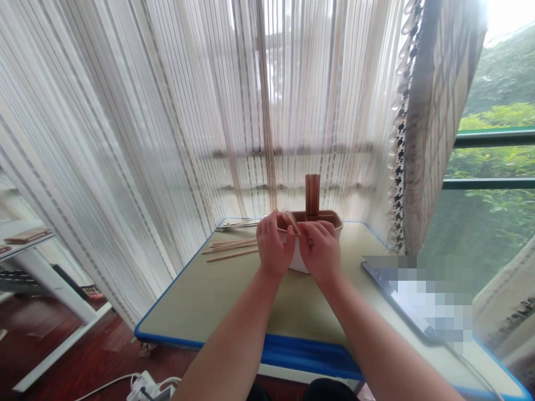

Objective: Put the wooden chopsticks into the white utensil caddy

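Note:
A small bunch of wooden chopsticks [290,220] slants between my two hands, just in front of a chopstick holder [339,223] with a brown rim and a white lower body. My left hand [272,245] is closed around the bunch from the left. On the other side, the fingers of my right hand [322,248] pinch at its lower end. Darker brown chopsticks [312,195] stand upright in the holder behind my right hand. Both hands hide much of the holder's front, and its left compartment shows only in part.
Loose light wooden chopsticks [232,246] lie left of my left hand, with thin metal utensils [240,224] behind them. A tablet-like device [397,301], partly blurred out, rests at the right on the blue-edged table [200,301]. Curtains [188,111] hang behind it.

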Action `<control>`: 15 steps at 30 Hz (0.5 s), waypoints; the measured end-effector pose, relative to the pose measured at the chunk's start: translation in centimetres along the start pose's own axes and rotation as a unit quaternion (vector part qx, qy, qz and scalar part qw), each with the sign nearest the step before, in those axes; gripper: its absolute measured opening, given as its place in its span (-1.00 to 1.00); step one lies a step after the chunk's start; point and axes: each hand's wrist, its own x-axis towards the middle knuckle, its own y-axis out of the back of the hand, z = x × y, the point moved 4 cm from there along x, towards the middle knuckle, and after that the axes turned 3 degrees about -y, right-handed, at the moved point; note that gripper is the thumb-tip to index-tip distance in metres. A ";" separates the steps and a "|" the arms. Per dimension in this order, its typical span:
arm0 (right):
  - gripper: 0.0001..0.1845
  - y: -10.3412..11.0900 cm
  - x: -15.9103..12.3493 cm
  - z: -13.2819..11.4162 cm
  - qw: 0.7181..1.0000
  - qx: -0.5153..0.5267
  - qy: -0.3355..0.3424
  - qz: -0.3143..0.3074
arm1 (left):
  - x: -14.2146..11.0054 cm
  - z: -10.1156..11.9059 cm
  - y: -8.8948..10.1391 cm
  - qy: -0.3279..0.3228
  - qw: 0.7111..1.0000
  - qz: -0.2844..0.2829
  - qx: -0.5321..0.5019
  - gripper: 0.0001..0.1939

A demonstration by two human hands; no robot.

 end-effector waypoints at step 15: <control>-0.59 -8.8 -6.9 -0.5 0.933 0.187 -0.024 -0.307 | -2.7 -12.6 5.8 0.197 0.929 -0.199 0.242 -0.59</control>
